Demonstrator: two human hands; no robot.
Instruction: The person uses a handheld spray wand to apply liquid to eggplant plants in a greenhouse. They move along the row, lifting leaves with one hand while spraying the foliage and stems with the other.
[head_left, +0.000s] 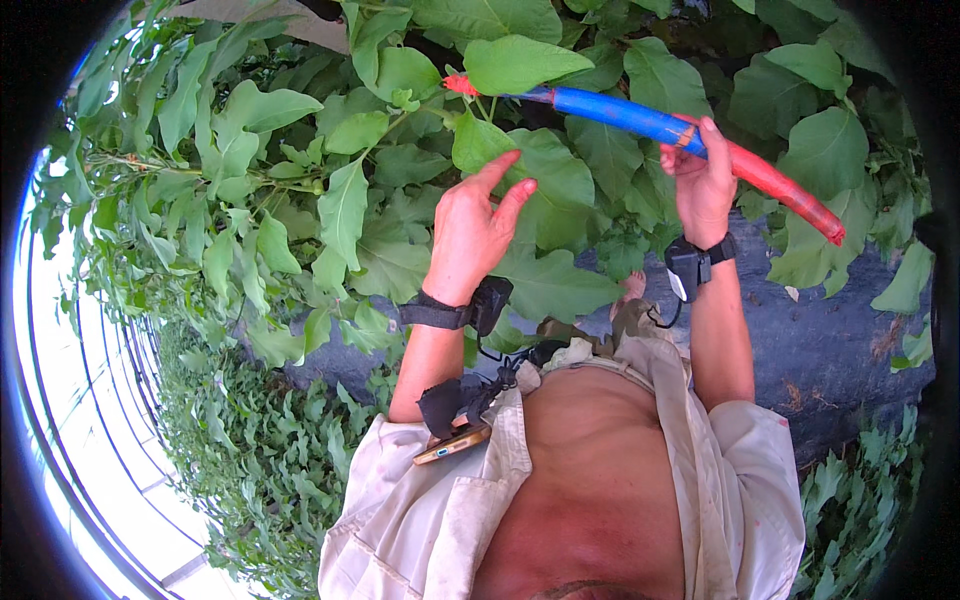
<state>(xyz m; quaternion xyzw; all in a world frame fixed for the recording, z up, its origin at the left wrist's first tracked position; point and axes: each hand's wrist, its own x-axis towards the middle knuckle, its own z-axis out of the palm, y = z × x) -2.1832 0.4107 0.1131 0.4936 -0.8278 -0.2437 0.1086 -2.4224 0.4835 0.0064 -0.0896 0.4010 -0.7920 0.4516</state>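
My right hand (703, 180) grips a long-handled brush (622, 118) at the middle of its handle. The handle is blue towards the tip and red towards the rear end, with an orange-brown band between. Its bright red, frayed-looking tip (460, 85) lies among the stems at upper middle, and a broad green leaf (525, 61) hides part of the shaft. Below the tip is my left hand (472, 225), with thumb and forefinger apart and nothing seen between them. That forefinger overlaps a leaf (480, 142); whether it touches cannot be told. Red stains mark the fingertips.
Leafy plants, apparently eggplant (255, 180), crowd the front and left. Dark ground sheeting (810, 330) runs beneath, with a bare foot (634, 285) on it. More plants (285, 465) grow behind. Each wrist wears a strapped device; a cable and phone (454, 444) hang at my chest.
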